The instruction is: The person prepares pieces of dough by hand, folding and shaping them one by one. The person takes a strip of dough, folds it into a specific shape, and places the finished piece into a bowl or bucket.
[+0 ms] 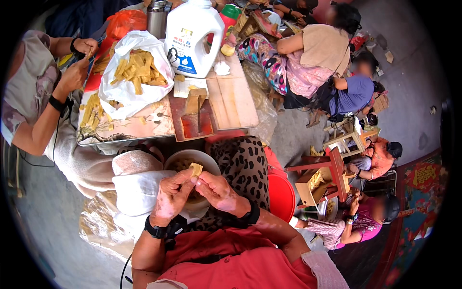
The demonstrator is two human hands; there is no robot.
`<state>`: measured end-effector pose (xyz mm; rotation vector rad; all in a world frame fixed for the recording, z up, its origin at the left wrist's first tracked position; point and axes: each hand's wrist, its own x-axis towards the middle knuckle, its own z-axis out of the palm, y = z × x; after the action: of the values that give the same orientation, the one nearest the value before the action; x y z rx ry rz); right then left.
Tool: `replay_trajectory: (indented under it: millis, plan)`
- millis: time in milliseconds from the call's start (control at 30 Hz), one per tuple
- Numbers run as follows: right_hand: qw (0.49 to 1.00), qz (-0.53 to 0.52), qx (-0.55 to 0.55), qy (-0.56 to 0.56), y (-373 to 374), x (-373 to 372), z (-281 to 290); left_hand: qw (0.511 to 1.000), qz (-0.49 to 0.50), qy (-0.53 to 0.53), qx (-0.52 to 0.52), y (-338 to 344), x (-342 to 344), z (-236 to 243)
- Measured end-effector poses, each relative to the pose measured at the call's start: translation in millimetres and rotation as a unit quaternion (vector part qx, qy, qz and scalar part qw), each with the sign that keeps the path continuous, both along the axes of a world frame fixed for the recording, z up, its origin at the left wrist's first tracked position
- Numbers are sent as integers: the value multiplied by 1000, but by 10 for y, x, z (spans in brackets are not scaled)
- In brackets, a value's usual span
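Both my hands are closed on one small folded pale-yellow strip [196,169], whose material I cannot make out. My left hand [174,190] pinches it from one side. My right hand [219,190] grips it from the other, its thumb against the left thumb. Just below them, a white bucket [215,166] stands between my knees with small yellowish pieces inside, partly hidden by my hands. On the table ahead, a white plastic bag [122,103] lies open, full of flat yellow strips [139,67].
A wooden block [195,102] stands on a reddish board at the table's [236,103] near edge. Behind it are a white detergent jug [195,36] and a steel flask [157,19]. A red bucket [280,195] is at my right. Another person's hands [77,67] hold a strip at left; several people sit at right.
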<state>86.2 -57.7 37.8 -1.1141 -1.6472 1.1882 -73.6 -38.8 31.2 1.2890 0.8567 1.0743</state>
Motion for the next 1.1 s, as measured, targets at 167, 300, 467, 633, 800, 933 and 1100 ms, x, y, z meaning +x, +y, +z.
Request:
replay_trajectory:
  millis: [167,300,467,633,800,933,1100]
  plan:
    - [994,26,-108,24,-42,97,-16,992,-18,99,80,6,-7,-10]
    - [982,15,-166,90,-68,121,-103,979,-5,125,163,-15,9,-46]
    - [944,19,-263,201,-66,158,-22,969,-12,161,189,-4,25,24]
    - [962,-21,-239,127,-68,91,37,956,-33,170,235,5,50,-3]
    - [960,-40,-233,149,-80,79,65,921,32,229,315,-41,72,84]
    - [943,-99,-228,220,-102,45,45,921,94,168,339,-40,109,48]
    - [949,-140,-194,204,-116,62,-62,995,75,-38,53,-50,112,-56]
